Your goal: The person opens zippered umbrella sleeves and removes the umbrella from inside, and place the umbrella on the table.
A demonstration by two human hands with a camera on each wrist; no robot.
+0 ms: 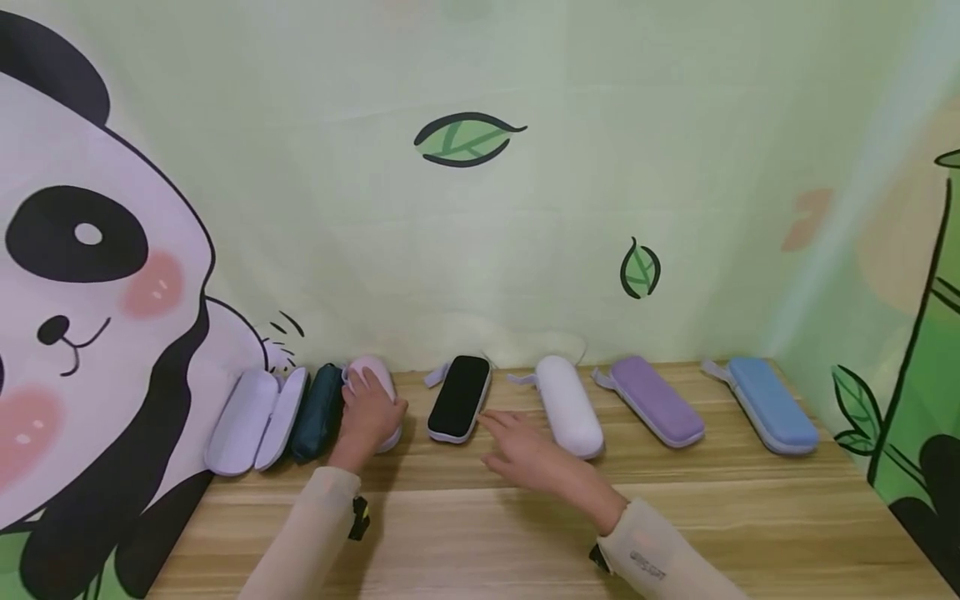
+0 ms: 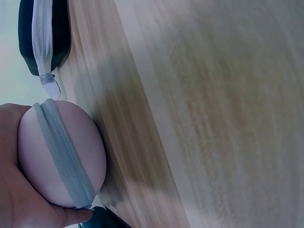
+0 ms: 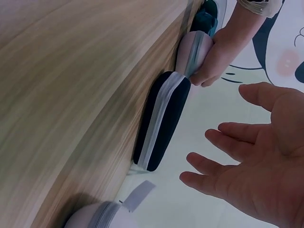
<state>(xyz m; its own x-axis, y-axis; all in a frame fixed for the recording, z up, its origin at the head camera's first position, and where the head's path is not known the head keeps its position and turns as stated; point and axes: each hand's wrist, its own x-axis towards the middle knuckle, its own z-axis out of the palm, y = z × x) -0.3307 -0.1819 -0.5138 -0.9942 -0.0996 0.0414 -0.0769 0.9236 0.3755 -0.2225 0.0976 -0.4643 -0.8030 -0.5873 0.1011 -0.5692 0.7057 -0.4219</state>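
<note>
On the counter (image 1: 480,533), along its back edge from left corner to right: first case (image 1: 242,425), second case (image 1: 318,414) just beside it, third case (image 2: 61,154) nearby, then, wider apart, fourth case (image 1: 459,398), fifth case (image 1: 570,408), sixth case (image 1: 658,402) and seventh case (image 1: 774,407).

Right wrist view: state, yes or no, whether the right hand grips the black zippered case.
No, the right hand has its fingers extended, with pale backdrop showing between them and the black zippered case.

A wood-grain table (image 1: 465,533) stood against a pale green backdrop (image 1: 337,208) printed with a panda (image 1: 112,283), leaves (image 1: 471,140) and a stalk (image 1: 933,350); a pale streak (image 1: 855,192) slanted rightward.
</note>
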